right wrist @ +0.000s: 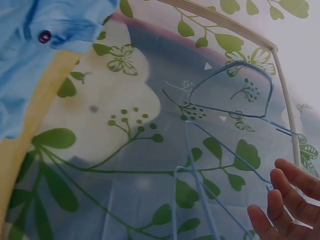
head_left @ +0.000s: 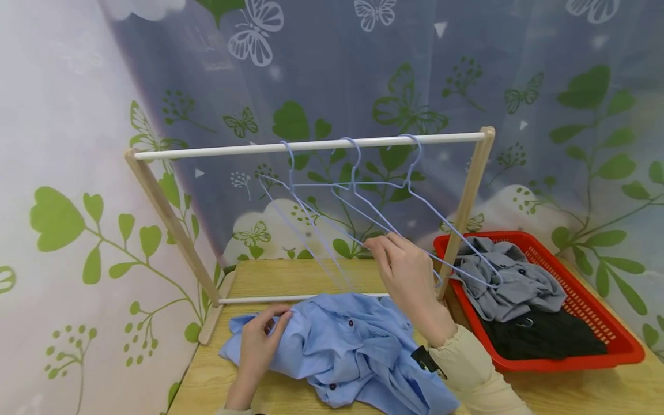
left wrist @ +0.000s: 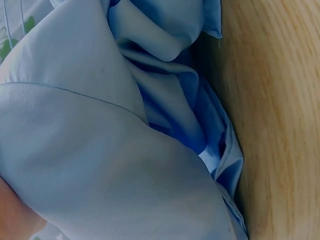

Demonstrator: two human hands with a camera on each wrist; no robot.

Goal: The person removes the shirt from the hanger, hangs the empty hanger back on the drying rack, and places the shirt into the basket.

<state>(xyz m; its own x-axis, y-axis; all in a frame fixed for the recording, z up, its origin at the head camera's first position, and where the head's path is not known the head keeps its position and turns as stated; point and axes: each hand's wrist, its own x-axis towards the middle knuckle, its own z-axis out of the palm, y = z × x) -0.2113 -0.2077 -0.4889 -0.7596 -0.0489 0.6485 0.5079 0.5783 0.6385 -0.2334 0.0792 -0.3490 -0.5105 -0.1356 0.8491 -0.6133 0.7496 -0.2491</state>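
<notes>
A crumpled light blue buttoned shirt (head_left: 358,334) lies on the table in the head view. My left hand (head_left: 261,340) pinches its fabric at the left side; in the left wrist view the shirt (left wrist: 95,150) hides most of that hand. Three thin blue hangers (head_left: 376,210) hang by their hooks from the white rod. My right hand (head_left: 407,276) reaches up among them, its fingertips by a hanger's wire. In the right wrist view the right hand (right wrist: 292,205) has its fingers apart and loosely bent, with no wire visibly gripped; contact cannot be made out.
The white rod (head_left: 207,151) is carried by a wooden-legged rack standing on the table (head_left: 280,274). On the right, a red plastic basket (head_left: 614,340) holds a grey garment (head_left: 510,282) and a black one (head_left: 544,334). A patterned curtain (head_left: 321,86) backs the rack.
</notes>
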